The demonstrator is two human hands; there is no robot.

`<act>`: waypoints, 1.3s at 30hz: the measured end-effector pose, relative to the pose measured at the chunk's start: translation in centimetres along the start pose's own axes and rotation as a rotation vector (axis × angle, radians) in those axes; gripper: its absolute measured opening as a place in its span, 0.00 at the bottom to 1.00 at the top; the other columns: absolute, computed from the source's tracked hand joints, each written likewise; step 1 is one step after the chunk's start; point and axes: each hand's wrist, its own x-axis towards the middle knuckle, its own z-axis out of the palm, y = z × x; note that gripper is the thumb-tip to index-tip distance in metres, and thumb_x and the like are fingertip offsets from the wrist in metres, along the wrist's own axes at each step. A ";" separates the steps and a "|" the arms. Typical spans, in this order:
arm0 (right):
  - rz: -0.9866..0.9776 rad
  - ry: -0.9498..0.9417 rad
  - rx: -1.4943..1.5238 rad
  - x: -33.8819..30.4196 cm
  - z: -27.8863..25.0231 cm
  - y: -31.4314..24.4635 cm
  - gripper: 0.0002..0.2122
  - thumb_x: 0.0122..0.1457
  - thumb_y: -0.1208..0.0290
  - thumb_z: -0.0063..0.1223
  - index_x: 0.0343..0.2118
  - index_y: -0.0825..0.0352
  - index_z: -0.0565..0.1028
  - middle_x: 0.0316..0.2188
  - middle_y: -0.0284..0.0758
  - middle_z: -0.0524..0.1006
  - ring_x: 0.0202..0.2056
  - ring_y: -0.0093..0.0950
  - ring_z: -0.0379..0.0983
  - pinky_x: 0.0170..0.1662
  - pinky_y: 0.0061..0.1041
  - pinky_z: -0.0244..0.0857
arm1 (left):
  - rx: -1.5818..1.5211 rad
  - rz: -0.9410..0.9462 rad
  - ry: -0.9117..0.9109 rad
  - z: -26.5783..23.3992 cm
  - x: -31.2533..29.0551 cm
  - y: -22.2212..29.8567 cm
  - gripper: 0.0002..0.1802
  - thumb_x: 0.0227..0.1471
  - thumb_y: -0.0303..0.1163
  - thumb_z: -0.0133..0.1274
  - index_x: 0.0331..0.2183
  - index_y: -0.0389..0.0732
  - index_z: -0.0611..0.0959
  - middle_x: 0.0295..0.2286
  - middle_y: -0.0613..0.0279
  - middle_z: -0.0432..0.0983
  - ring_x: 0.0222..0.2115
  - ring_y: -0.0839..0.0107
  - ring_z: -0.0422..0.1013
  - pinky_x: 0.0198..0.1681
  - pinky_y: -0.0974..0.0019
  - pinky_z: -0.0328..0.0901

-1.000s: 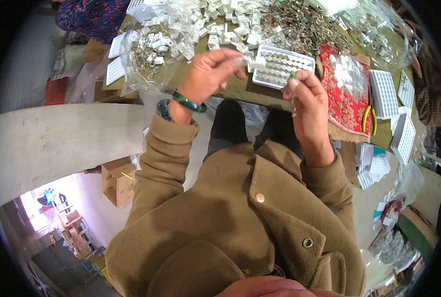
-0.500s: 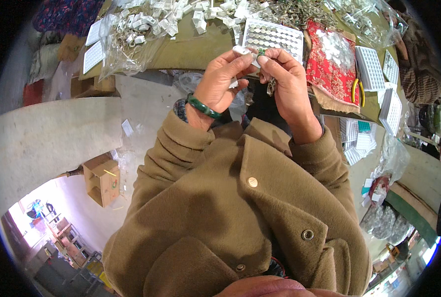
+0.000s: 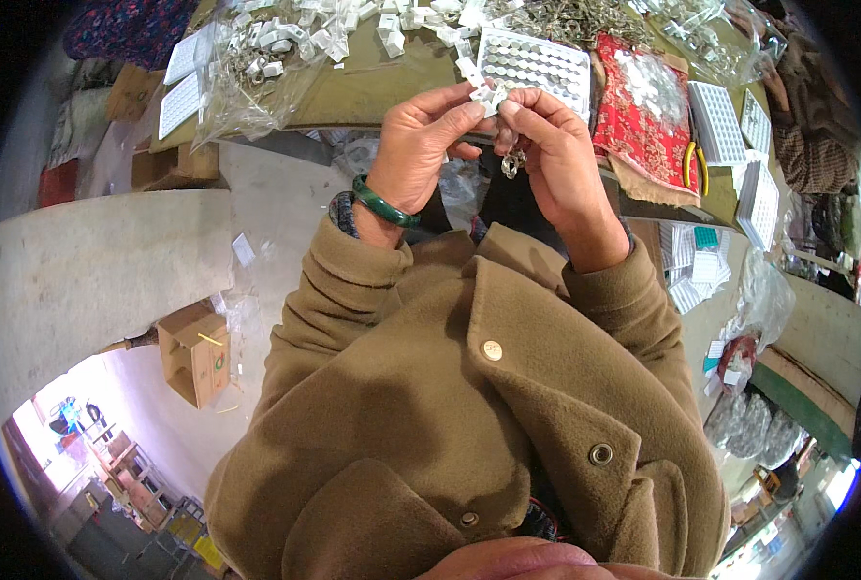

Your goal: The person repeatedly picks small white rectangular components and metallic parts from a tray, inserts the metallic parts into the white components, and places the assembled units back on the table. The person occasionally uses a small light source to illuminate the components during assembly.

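Observation:
Both hands meet in front of the near table edge. My left hand [image 3: 419,145], with a dark green bangle [image 3: 384,203] at its wrist, is closed on a small white plastic piece [image 3: 488,97]. The fingertips of my right hand [image 3: 558,153] pinch at the other side of that piece. Below the right fingers hangs a small shiny metal clasp [image 3: 513,162], its upper end hidden by them. Just beyond the hands lies a white tray [image 3: 583,85] with rows of round pale discs.
White plastic pieces [image 3: 392,34] and metal fittings [image 3: 599,19] are heaped along the table's far side. A red patterned cloth [image 3: 633,145] bears clear pieces. Yellow-handled pliers [image 3: 696,166] lie beside stacked white trays [image 3: 717,121]. A cardboard box [image 3: 195,353] stands on the floor.
The white piece has turned between my fingers and shows more of itself. A green bit seen at the right fingertips is now out of sight. My left hand has shifted slightly left.

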 end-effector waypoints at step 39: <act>0.014 0.008 -0.143 1.3 0.4 1.1 0.02 0.57 0.76 0.51 0.30 0.67 0.72 0.21 0.29 0.73 0.22 0.17 0.67 0.27 0.17 0.61 | 0.086 0.077 0.096 -0.5 0.6 -0.8 0.16 0.55 0.29 0.56 0.45 0.36 0.80 0.35 0.64 0.79 0.31 0.80 0.75 0.25 0.81 0.68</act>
